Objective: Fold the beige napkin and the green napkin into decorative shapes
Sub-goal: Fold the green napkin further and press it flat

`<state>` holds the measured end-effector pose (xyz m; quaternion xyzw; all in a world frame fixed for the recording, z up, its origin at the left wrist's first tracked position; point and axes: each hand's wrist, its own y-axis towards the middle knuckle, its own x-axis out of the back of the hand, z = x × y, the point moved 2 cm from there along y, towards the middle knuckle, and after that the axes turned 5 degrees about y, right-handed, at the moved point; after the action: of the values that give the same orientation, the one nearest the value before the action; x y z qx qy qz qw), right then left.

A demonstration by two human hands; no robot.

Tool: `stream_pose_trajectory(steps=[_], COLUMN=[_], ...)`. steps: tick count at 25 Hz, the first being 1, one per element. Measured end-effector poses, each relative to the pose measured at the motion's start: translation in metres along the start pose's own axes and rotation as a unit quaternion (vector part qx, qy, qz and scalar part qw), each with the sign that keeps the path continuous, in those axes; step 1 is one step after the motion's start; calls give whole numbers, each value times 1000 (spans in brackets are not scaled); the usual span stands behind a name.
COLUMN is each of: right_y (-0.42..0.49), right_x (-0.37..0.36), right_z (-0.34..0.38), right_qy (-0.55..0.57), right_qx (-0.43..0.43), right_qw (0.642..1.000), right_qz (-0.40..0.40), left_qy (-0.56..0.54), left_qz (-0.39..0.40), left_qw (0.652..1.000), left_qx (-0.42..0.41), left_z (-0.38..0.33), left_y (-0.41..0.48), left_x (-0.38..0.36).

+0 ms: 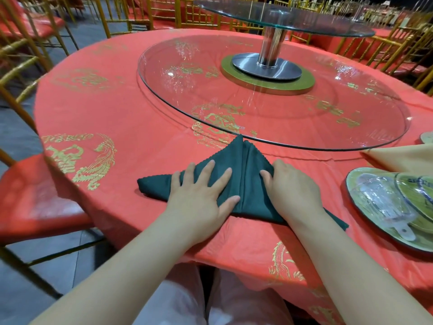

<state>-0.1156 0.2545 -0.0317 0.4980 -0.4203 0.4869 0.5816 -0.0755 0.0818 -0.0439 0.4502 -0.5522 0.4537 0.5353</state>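
Head view: green napkin [243, 184] lay on the near edge of the desk [117, 109], just short of the glass turntable [269, 95]. It was folded to a wide triangle, apex pointing away, a centre seam running from apex to base. One tip stuck out left; the other trailed right toward the plates [386, 207].

Left hand [201, 195] lay flat on the left half, fingers spread, palm down, holding nothing. Right hand [293, 191] rested on the right half, fingers curled at the cloth's edge near the seam; whether they pinched a layer or only pressed, I could not tell.

Beige napkin [403, 158] sat well apart at far right, partly out of frame; its state was unclear.

Step in hand, by my reading: bringing the right flap to the centre line and creasing it.

To do it well:
- keep the left palm as anchor so the seam does not drift;
- line flap edge up with the seam, no overlap;
- run fingertips outward from the seam to set the crease;
- check both halves match before lifting either hand.
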Motion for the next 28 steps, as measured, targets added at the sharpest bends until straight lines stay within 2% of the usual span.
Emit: stream_pose_trajectory(steps=[3, 8, 14, 18, 20, 24, 28], right_y=[-2, -3, 3, 3, 4, 4, 6], right_x=[1, 0, -3, -2, -2, -1, -2], right_z=[0, -3, -7, -7, -6, -4, -4], right_qy=[-11, 33, 28, 20, 15, 9, 11], right_qx=[-2, -2, -2, -1, -2, -4, -7], right_qw=[1000, 999, 999, 999, 999, 999, 1000], right_qz=[-15, -42, -31, -33, -30, -30, -26], left_qy=[2, -1, -3, -87, -129, -142, -182], left_qz=[-16, 8, 7, 39, 56, 73, 7], left_qw=[1000, 1000, 991, 974, 964, 957, 956], left_qx=[11, 18, -130, -204, -225, -242, -229], left_z=[1, -2, 5, 14, 17, 12, -3], left_y=[0, -7, 12, 35, 50, 72, 75], left_x=[-1, -2, 8, 15, 19, 22, 13])
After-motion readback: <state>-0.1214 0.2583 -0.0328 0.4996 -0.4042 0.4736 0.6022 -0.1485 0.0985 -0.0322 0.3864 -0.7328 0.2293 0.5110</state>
